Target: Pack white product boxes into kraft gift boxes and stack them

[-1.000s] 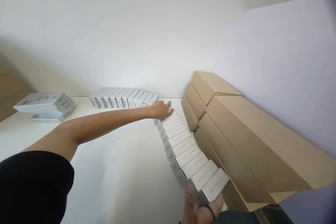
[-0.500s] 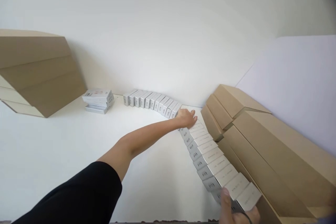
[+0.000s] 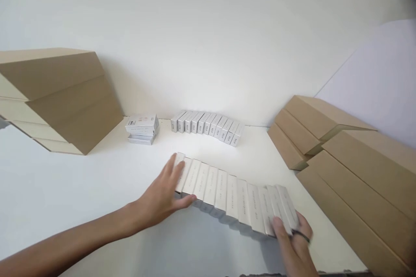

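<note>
A slanting row of small white boxes [image 3: 221, 190], standing side by side, spans the gap between my two hands. My left hand [image 3: 170, 184] presses on the row's left end, its fingers over the end box and the thumb along the near side. At the other end, my right hand [image 3: 294, 236] grips the last boxes, thumb on the near side and fingers around the far end. A dark band shows on this hand. The row's underside is hidden, so I cannot tell whether it is lifted off the white table [image 3: 107, 194].
Against the wall stands another curved row of small white boxes [image 3: 208, 124]. Left of it lies a small stack of similar boxes [image 3: 142, 127]. Large brown cartons are piled at the left [image 3: 71, 91] and along the right [image 3: 360, 190].
The near row has swung from its diagonal beside the right cartons to lie more crosswise, nearer the middle. My left hand has come back and left with its end; the far row stayed put.
</note>
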`<state>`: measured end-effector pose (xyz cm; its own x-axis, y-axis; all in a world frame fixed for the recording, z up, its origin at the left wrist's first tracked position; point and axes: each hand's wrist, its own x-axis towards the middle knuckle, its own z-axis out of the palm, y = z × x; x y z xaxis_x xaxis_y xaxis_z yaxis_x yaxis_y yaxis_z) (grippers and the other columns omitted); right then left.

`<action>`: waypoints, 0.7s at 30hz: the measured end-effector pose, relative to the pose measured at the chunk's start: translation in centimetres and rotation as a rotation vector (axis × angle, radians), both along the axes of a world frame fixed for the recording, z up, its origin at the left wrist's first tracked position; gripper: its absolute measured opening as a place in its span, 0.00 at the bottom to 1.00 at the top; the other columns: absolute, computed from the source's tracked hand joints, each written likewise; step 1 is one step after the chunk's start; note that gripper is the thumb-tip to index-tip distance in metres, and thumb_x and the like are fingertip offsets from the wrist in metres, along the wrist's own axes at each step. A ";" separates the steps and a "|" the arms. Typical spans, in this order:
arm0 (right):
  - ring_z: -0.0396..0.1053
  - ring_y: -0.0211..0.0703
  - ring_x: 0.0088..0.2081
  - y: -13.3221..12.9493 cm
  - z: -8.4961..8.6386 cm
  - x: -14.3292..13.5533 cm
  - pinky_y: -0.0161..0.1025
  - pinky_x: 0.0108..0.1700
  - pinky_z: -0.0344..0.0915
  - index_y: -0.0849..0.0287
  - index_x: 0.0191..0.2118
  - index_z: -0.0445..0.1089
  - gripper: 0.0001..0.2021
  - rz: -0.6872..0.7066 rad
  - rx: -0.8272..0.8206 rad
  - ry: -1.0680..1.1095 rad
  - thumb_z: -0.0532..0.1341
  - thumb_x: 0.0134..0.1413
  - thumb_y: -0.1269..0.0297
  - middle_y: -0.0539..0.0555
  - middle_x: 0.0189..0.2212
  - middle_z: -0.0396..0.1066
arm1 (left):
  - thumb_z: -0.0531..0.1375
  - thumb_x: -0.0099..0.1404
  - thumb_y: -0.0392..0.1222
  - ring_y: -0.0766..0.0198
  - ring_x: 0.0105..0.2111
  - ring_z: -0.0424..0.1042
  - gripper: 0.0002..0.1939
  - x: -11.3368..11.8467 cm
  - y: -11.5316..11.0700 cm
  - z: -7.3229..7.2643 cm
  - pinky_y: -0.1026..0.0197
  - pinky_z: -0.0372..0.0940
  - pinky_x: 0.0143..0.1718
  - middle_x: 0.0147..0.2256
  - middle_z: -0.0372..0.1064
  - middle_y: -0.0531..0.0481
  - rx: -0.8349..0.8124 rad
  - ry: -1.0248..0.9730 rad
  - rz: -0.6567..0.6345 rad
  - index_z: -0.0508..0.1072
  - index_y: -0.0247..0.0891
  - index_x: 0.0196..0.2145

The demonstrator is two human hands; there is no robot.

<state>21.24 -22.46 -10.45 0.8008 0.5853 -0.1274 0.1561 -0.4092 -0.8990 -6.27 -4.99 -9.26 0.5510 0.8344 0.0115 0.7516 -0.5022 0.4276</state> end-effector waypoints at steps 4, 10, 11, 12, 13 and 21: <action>0.56 0.60 0.64 7.5 -0.7 -0.8 0.58 0.67 0.50 0.61 0.70 0.33 0.55 0.253 0.048 0.010 0.59 0.51 0.31 0.68 0.65 0.53 | 0.72 0.42 0.67 0.37 0.53 0.70 0.52 -3.8 4.6 -0.6 0.41 0.73 0.45 0.71 0.33 0.36 -0.003 -0.170 0.078 0.56 0.48 0.58; 0.54 0.54 0.65 18.1 -2.3 1.2 0.50 0.68 0.49 0.61 0.71 0.35 0.48 0.255 0.133 -0.066 0.61 0.58 0.42 0.66 0.66 0.52 | 0.72 0.50 0.57 0.44 0.49 0.71 0.39 -1.8 13.1 -0.1 0.45 0.72 0.43 0.63 0.53 0.39 0.121 -0.208 0.145 0.59 0.44 0.52; 0.53 0.55 0.66 19.1 -2.4 1.2 0.53 0.68 0.49 0.60 0.71 0.36 0.46 0.236 0.138 -0.081 0.60 0.59 0.43 0.67 0.66 0.51 | 0.73 0.49 0.56 0.45 0.49 0.71 0.39 -1.5 14.2 -0.2 0.46 0.71 0.44 0.62 0.53 0.40 0.135 -0.215 0.149 0.59 0.44 0.52; 0.52 0.57 0.66 19.9 -2.4 1.2 0.57 0.67 0.49 0.60 0.71 0.37 0.44 0.220 0.141 -0.092 0.60 0.60 0.44 0.67 0.67 0.49 | 0.73 0.49 0.55 0.46 0.50 0.70 0.40 -1.2 15.0 -0.3 0.46 0.71 0.45 0.62 0.54 0.39 0.149 -0.224 0.153 0.59 0.43 0.52; 0.52 0.59 0.65 20.3 -2.4 1.2 0.60 0.66 0.49 0.58 0.71 0.39 0.43 0.208 0.143 -0.100 0.60 0.61 0.45 0.66 0.67 0.49 | 0.73 0.49 0.54 0.47 0.50 0.69 0.39 -0.9 15.6 -0.4 0.47 0.70 0.47 0.61 0.55 0.39 0.163 -0.235 0.155 0.60 0.42 0.53; 0.60 0.58 0.60 22.0 -2.0 1.7 0.61 0.62 0.58 0.57 0.71 0.42 0.39 0.145 0.168 -0.124 0.59 0.64 0.47 0.65 0.63 0.55 | 0.72 0.53 0.52 0.48 0.53 0.65 0.41 0.1 17.4 -1.7 0.46 0.66 0.51 0.57 0.59 0.39 0.240 -0.325 0.216 0.59 0.38 0.58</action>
